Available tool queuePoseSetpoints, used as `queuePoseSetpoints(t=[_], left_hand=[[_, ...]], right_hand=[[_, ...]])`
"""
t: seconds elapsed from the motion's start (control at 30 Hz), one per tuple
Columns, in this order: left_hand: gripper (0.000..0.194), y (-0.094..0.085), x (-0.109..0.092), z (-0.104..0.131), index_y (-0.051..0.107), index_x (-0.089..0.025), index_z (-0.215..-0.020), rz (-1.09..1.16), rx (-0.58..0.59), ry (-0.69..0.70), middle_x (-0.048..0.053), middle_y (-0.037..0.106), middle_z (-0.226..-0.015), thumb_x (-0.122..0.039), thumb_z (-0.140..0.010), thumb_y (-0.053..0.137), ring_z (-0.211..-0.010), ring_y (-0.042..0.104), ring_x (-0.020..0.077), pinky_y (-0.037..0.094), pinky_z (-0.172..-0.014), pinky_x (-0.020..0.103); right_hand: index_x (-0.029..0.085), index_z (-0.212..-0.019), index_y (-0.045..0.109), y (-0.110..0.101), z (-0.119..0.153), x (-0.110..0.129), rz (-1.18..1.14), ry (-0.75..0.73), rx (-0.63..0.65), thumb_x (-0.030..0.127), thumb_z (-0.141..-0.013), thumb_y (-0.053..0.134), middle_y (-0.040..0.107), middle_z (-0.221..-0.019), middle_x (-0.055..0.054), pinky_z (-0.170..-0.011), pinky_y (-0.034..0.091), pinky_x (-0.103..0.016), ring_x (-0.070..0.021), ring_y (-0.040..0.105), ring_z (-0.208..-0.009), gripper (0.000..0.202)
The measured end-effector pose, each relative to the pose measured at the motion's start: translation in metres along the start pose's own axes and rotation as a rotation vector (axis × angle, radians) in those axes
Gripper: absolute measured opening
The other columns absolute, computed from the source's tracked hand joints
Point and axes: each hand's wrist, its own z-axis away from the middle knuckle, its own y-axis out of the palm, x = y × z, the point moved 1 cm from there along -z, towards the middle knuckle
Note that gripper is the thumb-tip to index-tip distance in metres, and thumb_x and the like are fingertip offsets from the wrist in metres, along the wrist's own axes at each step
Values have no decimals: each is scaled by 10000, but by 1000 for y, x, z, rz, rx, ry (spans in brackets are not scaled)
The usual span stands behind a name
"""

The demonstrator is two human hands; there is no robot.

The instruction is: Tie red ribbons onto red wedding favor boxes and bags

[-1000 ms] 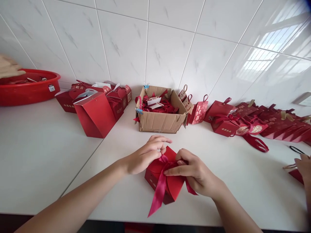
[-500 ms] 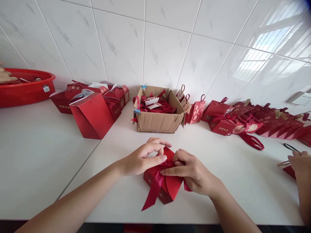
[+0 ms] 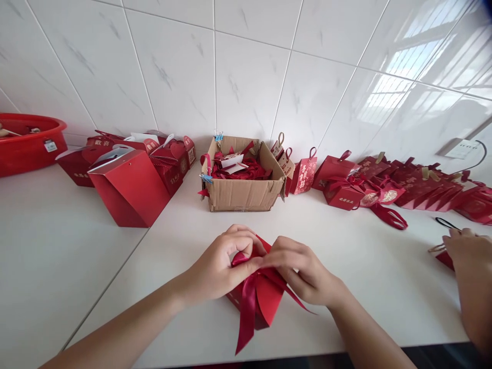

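Left fingers [image 3: 245, 270] have curled round the ribbon [image 3: 248, 305], beside bunched right fingers [image 3: 286, 258] whose hold is hidden.

Glossy satin ribbon [image 3: 248, 307], smooth paperboard box [image 3: 270, 298], matt cardboard carton [image 3: 244, 197], shiny wall tiles [image 3: 249, 66]

A red basin [image 3: 26, 154] (white-labelled) stands near the marbled tile wall [image 3: 180, 66].

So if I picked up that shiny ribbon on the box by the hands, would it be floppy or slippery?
Probably floppy: the ribbon bends over the red box and one tail droops down its front. It may be a bit slippery, since its surface has a smooth, satiny shine. And it's likely very light, because it looks thin.
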Motion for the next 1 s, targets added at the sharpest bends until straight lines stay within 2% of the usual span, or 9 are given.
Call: queuePoseSetpoints(t=[0.1, 0.17, 0.43, 0.57, 0.67, 0.8, 1.0], left_hand=[[398, 1, 0, 0, 257, -214, -614, 0, 0, -3, 15, 608, -755, -227, -863, 567, -1094, 512, 199, 446, -872, 317], [425, 1, -1, 0, 242, -212, -598, -5, 7, 5, 10, 586, -705, -223, -853, 582, -1084, 514, 198, 444, -871, 314], [497, 5, -1, 0, 213, -203, -557, -24, 18, 2, 7, 577, -639, -211, -789, 653, -974, 547, 201, 443, -839, 325], [485, 5, -2, 0, 231, -205, -565, -12, 10, -9, 17, 646, -687, -240, -781, 664, -1010, 554, 213, 431, -874, 338], [449, 5, -3, 0, 243, -211, -565, 5, -56, -40, 32, 663, -681, -271, -830, 600, -1034, 577, 219, 435, -867, 340], [475, 8, -1, 1, 188, -215, -579, 9, -127, -72, 14, 604, -561, -259, -824, 593, -1031, 607, 234, 396, -931, 377], [481, 8, 4, 4, 199, -205, -576, -35, -40, -47, -16, 525, -510, -259, -807, 617, -1047, 610, 247, 326, -986, 413]], right_hand=[[244, -1036, 451, 1, 4, -2, -99, 157, -107, 115, -929, 449, 515, -771, 11, -550, 380, -243, -116, 431, -621, 168], [246, -1011, 425, 1, 5, -4, -143, 209, -123, 142, -940, 447, 488, -738, 23, -551, 370, -245, -118, 425, -622, 128], [247, -982, 427, -8, 5, -11, -198, 213, -104, 159, -954, 428, 428, -684, 39, -566, 341, -253, -121, 392, -621, 92], [251, -995, 437, -11, 5, -11, -201, 212, -75, 143, -946, 432, 441, -671, 40, -582, 350, -259, -123, 398, -623, 119], [249, -994, 442, -10, 4, -10, -200, 203, -67, 107, -921, 442, 448, -651, 47, -585, 356, -260, -119, 395, -606, 160], [246, -984, 430, -8, 5, -10, -218, 196, -59, 50, -866, 463, 454, -641, 56, -573, 354, -259, -111, 405, -583, 231], [234, -974, 430, -20, 7, -13, -269, 221, -73, 103, -900, 487, 482, -682, 35, -588, 371, -266, -114, 429, -620, 161]])
